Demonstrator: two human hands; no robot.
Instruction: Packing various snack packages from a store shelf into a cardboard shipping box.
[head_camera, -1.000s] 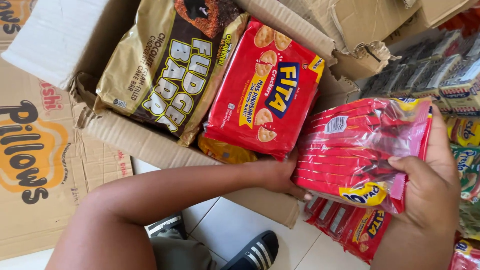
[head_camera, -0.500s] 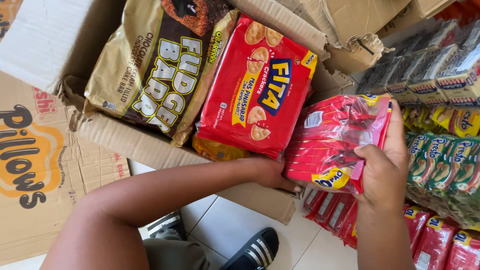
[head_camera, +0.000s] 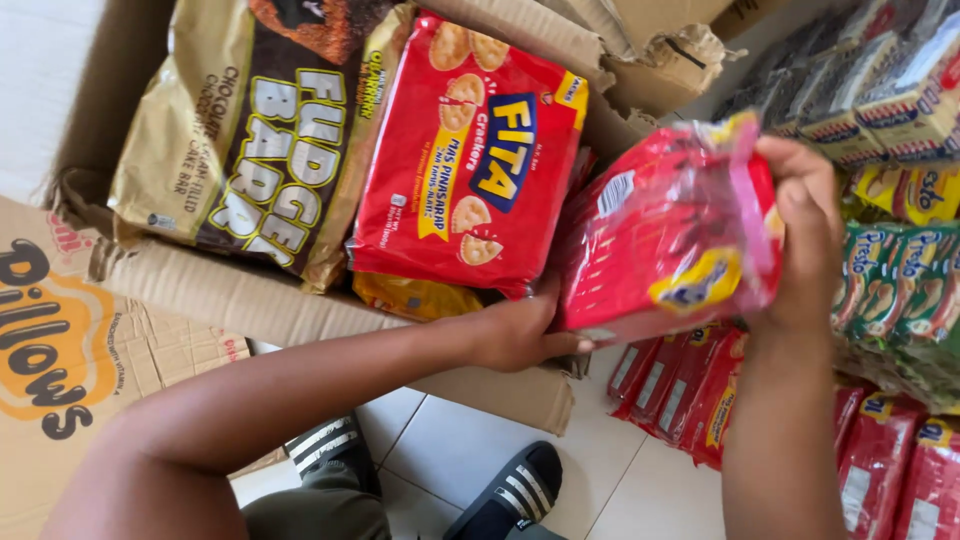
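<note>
Over the open cardboard box (head_camera: 250, 300), my right hand (head_camera: 805, 235) has swung the red multipack of snack packets (head_camera: 665, 240) up toward the shelf stock (head_camera: 890, 290), gripping its end; my left hand (head_camera: 520, 330) steadies it from underneath.

A red multipack (head_camera: 665, 235) with a yellow label sits beside a red cracker pack (head_camera: 470, 160) and a gold-brown bag (head_camera: 255, 135) in the cardboard box (head_camera: 240, 300).
</note>
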